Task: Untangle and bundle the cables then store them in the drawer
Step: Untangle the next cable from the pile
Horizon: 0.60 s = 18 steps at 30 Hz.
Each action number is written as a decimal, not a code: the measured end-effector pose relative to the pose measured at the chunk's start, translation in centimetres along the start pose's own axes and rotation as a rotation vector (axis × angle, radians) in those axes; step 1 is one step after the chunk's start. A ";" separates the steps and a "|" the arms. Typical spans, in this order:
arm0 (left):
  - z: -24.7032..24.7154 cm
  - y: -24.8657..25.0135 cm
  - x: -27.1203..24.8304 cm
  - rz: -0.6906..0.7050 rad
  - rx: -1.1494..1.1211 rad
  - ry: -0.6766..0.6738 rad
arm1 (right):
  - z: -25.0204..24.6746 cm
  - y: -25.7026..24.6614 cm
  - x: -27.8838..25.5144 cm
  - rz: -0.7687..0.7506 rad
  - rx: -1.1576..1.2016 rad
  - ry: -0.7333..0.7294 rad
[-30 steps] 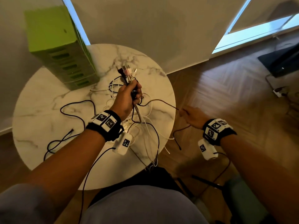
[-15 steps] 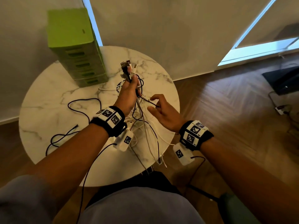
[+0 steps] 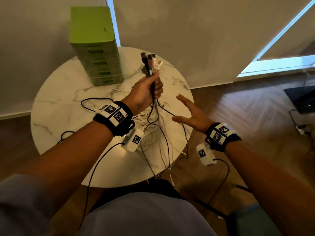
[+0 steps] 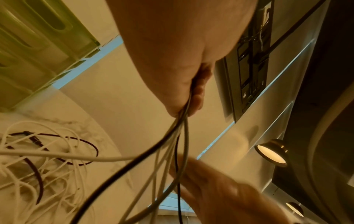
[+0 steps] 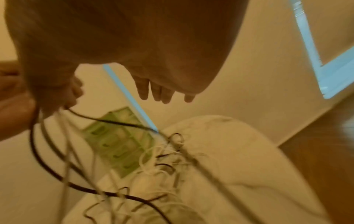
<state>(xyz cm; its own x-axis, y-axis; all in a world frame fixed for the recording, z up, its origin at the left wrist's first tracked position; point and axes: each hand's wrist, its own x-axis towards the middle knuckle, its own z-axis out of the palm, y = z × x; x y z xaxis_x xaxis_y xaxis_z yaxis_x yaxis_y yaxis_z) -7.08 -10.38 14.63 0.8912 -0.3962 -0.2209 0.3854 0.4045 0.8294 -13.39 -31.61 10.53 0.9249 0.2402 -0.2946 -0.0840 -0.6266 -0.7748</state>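
My left hand (image 3: 150,89) grips a bunch of black and white cables (image 3: 150,65) upright above the round marble table (image 3: 64,103), their plug ends sticking out above the fist. Below the fist the cables (image 4: 178,144) hang down into a loose tangle (image 3: 153,133) on the table. My right hand (image 3: 189,113) hovers just right of the hanging strands, fingers straight and spread, holding nothing. In the right wrist view its fingertips (image 5: 159,94) point toward the table and the tangle (image 5: 162,159). The green drawer unit (image 3: 95,46) stands at the table's back left, drawers closed.
A black cable (image 3: 95,103) loops across the table's left half. Some strands (image 3: 170,167) hang over the table's near right edge. Wooden floor (image 3: 247,116) lies to the right, with a dark object (image 3: 301,97) at the far right. The wall is close behind the table.
My left hand has raised the cable bunch higher. My right hand let go of the black strand it was pulling to the right, came back toward the bunch and opened flat.
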 end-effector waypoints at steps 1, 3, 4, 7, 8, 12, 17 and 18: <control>0.4 0.2 -0.5 -0.018 0.006 -0.040 | 0.5 -1.7 0.8 -0.076 0.019 0.007; 1.1 0.6 -1.3 -0.041 0.026 -0.131 | 2.1 -4.3 2.4 -0.100 0.030 -0.087; 1.3 1.1 -1.7 -0.053 0.056 -0.185 | 3.0 -5.3 3.0 -0.087 0.040 -0.160; 0.4 3.4 -2.9 -0.107 0.216 -0.297 | 5.1 -5.5 3.8 -0.099 0.148 -0.396; -0.2 4.2 -3.3 -0.130 0.255 -0.309 | 5.0 -5.1 3.7 -0.077 0.173 -0.445; -3.1 6.2 -4.3 -0.176 0.266 -0.272 | 3.0 -3.1 2.9 0.109 0.228 -0.574; -4.0 6.6 -3.4 -0.087 0.018 -0.213 | -0.8 -1.0 2.9 0.172 -0.250 -0.315; -3.7 6.5 -2.9 -0.054 -0.049 -0.175 | -1.5 -0.7 2.9 0.150 -0.321 -0.190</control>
<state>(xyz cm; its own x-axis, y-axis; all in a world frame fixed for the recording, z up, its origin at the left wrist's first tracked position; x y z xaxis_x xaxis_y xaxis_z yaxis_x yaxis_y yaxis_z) -6.28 -3.56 18.79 0.8153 -0.5541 -0.1680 0.4463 0.4166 0.7920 -10.10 -31.57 11.07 0.8237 0.2424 -0.5126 -0.0648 -0.8579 -0.5097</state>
